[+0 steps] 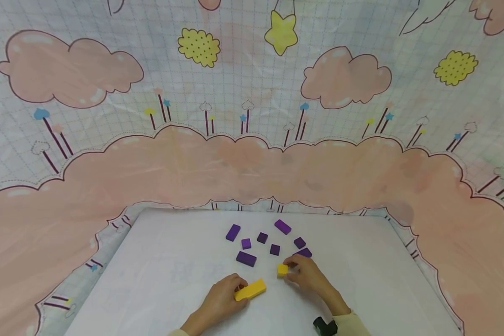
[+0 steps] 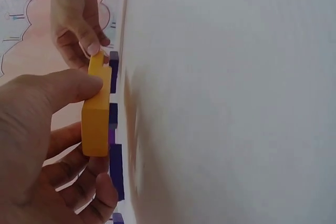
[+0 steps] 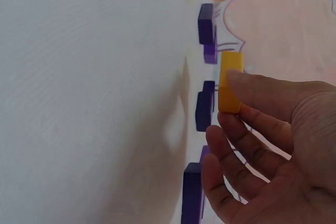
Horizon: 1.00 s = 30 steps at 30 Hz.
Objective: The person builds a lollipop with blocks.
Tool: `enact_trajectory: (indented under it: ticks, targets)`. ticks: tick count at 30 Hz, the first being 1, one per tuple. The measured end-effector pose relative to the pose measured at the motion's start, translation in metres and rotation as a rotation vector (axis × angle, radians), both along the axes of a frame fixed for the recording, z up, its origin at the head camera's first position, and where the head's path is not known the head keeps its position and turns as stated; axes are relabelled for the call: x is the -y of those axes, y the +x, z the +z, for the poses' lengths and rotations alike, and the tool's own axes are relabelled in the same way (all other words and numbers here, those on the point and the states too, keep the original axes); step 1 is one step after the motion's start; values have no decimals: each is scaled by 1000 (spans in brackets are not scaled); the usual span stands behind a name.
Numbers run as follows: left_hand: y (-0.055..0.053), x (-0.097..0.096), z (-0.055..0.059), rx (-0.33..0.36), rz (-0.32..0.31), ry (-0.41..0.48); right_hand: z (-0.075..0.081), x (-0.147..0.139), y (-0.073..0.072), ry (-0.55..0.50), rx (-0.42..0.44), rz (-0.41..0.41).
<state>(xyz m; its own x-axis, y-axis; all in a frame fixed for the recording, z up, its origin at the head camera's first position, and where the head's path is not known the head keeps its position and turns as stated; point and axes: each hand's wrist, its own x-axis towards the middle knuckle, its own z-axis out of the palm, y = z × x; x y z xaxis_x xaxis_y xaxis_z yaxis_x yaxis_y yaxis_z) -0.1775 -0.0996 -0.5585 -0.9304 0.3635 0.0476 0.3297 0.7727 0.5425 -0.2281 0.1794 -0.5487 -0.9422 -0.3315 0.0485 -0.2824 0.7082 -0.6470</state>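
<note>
The long yellow block is pinched in the left hand, over the white tabletop. The right hand pinches a small yellow block near it. Eight purple blocks lie past them, closer to the tabletop's far edge. Something dark green is by the right sleeve.

No text, label, brand or number can be read. Beyond the white table, the patterned cloth carries drawn symbols: a hanging yellow star, pink clouds and small stars on stems. Over the table's near part, the dark green object is cut off and too dark to say whether it bears lettering.
</note>
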Motion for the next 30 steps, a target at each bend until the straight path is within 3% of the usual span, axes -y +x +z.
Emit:
enact_trajectory:
  ticks: [4, 19, 30]
  targets:
    - [5, -7, -1, -34, 48, 23, 3, 3, 0, -12, 0, 4]
    - [11, -37, 2, -6, 286, 153, 8, 17, -5, -55, -5, -48]
    - [8, -52, -6, -31, 351, 199, 1, 27, -7, -95, 27, -121]
